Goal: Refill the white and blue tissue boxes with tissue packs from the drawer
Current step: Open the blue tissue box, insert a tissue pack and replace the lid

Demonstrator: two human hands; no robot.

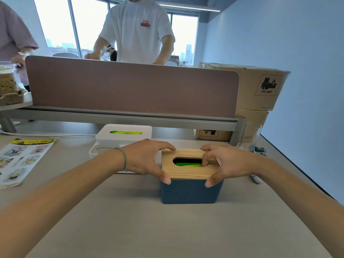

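The blue tissue box stands on the desk in front of me, topped by a wooden lid with an oval slot. A green tissue pack shows through the slot. My left hand grips the lid's left edge, thumb on the front corner. My right hand grips the right edge, with one finger dipped into the slot. Behind and to the left stands the white tissue box, its lid on, with a green pack visible in its slot.
A brown divider panel runs across the back of the desk. Cardboard boxes are stacked at the right rear beside a glass cup. A sticker sheet lies at left. Two people stand beyond the divider.
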